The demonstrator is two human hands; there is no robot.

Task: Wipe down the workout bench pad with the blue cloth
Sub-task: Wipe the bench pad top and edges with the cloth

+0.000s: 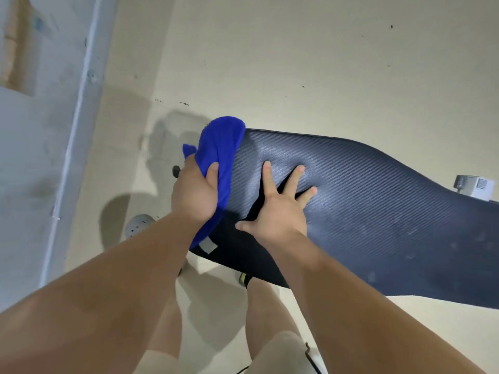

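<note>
Holding the blue cloth (220,157) over the end of the bench pad (378,211)

Head view, looking down. Your left hand (193,195) grips the blue cloth at the left end of the bench pad. The thumb lies across the top of the cloth, and the other fingers are hidden past the pad's edge. The cloth drapes over that end, bunched above the hand and trailing down beside the wrist, where a small white label (209,245) shows at its lower corner. Your right hand (275,217) lies flat on the pad just beside the cloth, fingers straight and spread wide, thumb pointing toward the cloth, holding nothing. The pad is dark with a fine diagonal ribbed pattern and runs from the cloth to the right edge of the picture. Pale smudges show on its right part. Beneath it lies a pale floor (297,63) with a few dark specks. A white perforated shoe (139,225) is on the floor left of your left forearm. A small black knob (176,171) shows just left of the left hand. A grey and white box (475,186) sits past the pad's far edge at right.
</note>
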